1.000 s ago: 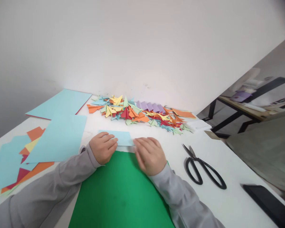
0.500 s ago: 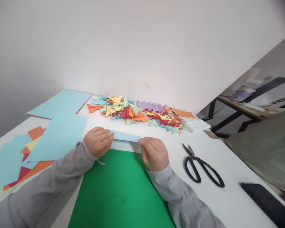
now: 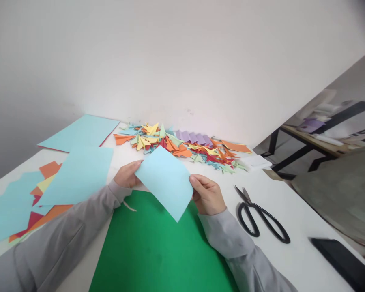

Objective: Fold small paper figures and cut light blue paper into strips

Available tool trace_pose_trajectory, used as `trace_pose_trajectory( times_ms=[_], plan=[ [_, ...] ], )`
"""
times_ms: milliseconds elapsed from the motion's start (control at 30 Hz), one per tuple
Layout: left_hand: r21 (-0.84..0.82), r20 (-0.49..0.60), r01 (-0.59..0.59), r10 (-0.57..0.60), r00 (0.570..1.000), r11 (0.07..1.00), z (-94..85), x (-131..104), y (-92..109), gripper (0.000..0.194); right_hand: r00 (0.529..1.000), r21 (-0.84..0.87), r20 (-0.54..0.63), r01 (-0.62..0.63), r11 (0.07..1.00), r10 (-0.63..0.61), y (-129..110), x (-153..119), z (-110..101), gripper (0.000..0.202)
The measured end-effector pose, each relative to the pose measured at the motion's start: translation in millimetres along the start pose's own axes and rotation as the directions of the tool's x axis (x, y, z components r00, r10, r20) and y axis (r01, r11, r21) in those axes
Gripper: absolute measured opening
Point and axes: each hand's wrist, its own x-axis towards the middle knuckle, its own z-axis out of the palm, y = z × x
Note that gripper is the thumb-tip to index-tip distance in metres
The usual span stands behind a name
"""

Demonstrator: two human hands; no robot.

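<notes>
A light blue sheet of paper (image 3: 166, 182) is held up, tilted, over the far edge of a green mat (image 3: 161, 247). My left hand (image 3: 127, 174) grips its left corner, with the fingers partly behind the sheet. On the opposite side, my right hand (image 3: 208, 194) pinches the right edge between thumb and fingers. The sheet bows slightly near the right hand. Beyond it lies a long pile of small folded paper planes (image 3: 173, 148) in orange, yellow, red, green and blue, partly hidden by the sheet.
Black-handled scissors (image 3: 255, 215) lie to the right, part open. Nearer the right edge is a black flat object (image 3: 342, 259). Larger blue sheets (image 3: 82, 176) and coloured paper scraps (image 3: 45, 184) cover the left side. A wall (image 3: 182, 61) rises behind the table.
The blue paper has turned from nearly edge-on to face me, one corner pointing down. My right hand has rotated with its edge and shifted slightly right; both hands keep hold.
</notes>
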Motion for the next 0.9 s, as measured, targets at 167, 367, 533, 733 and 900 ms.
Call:
trace_pose_trajectory(
  times_ms=[167, 367, 533, 733, 900],
  plan=[
    [-0.483, 0.276, 0.486, -0.4, 0.874, 0.728, -0.8, -2.3, 10.5, 0.051, 0.996, -0.067, -0.069, -0.055, 0.996, 0.051, 7.4, 6.3, -4.4, 0.025],
    [-0.574, 0.191, 0.587, -0.603, 0.774, 0.572, 8.5, -4.3, 7.1, 0.045, 0.988, -0.133, -0.145, -0.065, 0.989, 0.046, 7.3, 5.3, -3.7, 0.029],
    [-0.503, 0.279, 0.675, -0.637, 0.718, 0.54, 10.7, -4.6, 17.2, 0.047, 0.97, -0.073, -0.226, -0.111, 0.991, 0.092, 11.3, 9.1, -5.3, 0.034],
    [-0.425, 0.333, 0.713, -0.637, 0.696, 0.557, 8.7, -6.7, 21.1, 0.048, 0.946, 0.077, -0.277, -0.156, 0.985, 0.172, 15.1, 16.1, -9.1, 0.04],
    [-0.469, 0.295, 0.696, -0.646, 0.704, 0.544, 9.6, -4.9, 17.0, 0.047, 0.961, 0.087, -0.166, -0.21, 0.974, 0.223, 10.7, 13.9, -7.6, 0.051]
  ],
)
